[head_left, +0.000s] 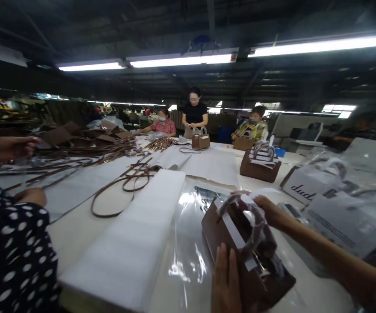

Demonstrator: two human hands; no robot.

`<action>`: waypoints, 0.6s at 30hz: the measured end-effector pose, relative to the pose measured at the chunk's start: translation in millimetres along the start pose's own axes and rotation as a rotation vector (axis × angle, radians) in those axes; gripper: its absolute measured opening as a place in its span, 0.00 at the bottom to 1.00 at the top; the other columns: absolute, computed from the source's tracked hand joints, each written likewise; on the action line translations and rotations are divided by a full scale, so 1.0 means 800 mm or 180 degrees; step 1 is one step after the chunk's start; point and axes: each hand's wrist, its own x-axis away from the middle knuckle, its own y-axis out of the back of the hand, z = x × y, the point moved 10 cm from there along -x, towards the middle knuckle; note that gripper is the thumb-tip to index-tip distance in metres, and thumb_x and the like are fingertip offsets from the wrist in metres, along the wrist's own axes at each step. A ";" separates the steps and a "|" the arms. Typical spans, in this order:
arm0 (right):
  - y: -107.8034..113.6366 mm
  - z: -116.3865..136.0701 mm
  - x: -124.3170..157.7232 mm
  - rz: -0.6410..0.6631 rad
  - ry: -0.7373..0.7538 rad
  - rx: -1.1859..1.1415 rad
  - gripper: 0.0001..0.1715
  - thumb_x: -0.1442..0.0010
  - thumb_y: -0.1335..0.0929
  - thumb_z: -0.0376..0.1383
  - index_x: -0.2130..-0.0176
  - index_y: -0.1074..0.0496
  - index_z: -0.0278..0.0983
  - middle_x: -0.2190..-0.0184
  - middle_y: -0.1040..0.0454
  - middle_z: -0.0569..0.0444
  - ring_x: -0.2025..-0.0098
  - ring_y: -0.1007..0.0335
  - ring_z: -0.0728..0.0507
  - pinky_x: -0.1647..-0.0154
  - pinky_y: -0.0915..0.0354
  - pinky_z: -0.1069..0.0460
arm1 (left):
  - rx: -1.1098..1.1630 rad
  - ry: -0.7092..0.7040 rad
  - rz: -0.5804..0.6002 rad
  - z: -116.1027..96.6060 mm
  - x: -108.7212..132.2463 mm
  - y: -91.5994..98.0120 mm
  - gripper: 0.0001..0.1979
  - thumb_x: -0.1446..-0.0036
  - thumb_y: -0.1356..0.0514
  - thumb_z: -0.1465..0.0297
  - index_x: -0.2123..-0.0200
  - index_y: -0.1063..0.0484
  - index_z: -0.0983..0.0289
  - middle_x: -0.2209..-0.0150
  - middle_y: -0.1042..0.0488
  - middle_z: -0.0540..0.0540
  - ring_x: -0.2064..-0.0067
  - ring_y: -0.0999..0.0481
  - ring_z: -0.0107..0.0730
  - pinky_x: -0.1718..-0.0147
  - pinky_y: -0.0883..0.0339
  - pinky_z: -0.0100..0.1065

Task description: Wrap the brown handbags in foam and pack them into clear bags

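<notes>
left hand (226, 280): I see it flat, fingers together, pressed on bag's near side
bag (240, 256): brown, white tape strips, handles wrapped, lying on clear plastic on worktop (77, 234)
right hand (268, 211): pinching handle wrap
far: co-workers with similar bags

The left hand (226, 280) is cut off by the bottom edge.

Brown handbag (240, 256); white foam sheets (136, 243); black white-dotted sleeve (12, 252)
</notes>
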 end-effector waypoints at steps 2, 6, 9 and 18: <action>0.002 0.006 0.030 -0.0312 -0.0320 -0.0225 0.14 0.57 0.32 0.47 0.71 0.29 0.42 0.62 0.26 0.50 0.53 0.33 0.35 0.53 0.36 0.44 | 0.0051 0.0069 0.0048 -0.005 0.017 0.002 0.48 0.52 0.41 0.67 0.38 0.72 0.71 0.37 0.60 0.69 0.37 0.58 0.53 0.44 0.44 0.49; -0.013 0.001 0.075 -0.0305 -0.1074 0.0157 0.20 0.52 0.36 0.56 0.64 0.32 0.48 0.63 0.26 0.51 0.61 0.29 0.36 0.64 0.32 0.43 | 0.0189 0.0195 0.0571 -0.014 0.033 0.008 0.50 0.57 0.38 0.70 0.38 0.68 0.73 0.38 0.58 0.72 0.37 0.55 0.55 0.45 0.44 0.50; -0.026 0.001 0.085 -0.0138 -0.1070 0.1055 0.19 0.57 0.33 0.58 0.72 0.32 0.48 0.75 0.26 0.52 0.71 0.30 0.36 0.71 0.35 0.42 | 0.0217 -0.0058 0.0715 -0.016 0.037 0.052 0.44 0.54 0.39 0.62 0.39 0.58 0.69 0.39 0.51 0.70 0.39 0.47 0.51 0.46 0.42 0.49; -0.018 -0.024 0.095 -0.0159 -0.1503 0.0416 0.21 0.59 0.32 0.59 0.79 0.30 0.46 0.77 0.26 0.48 0.77 0.31 0.41 0.76 0.38 0.46 | -0.0778 0.0732 0.1183 0.184 0.087 0.254 0.23 0.55 0.36 0.74 0.53 0.32 0.62 0.47 0.34 0.61 0.44 0.38 0.46 0.47 0.44 0.52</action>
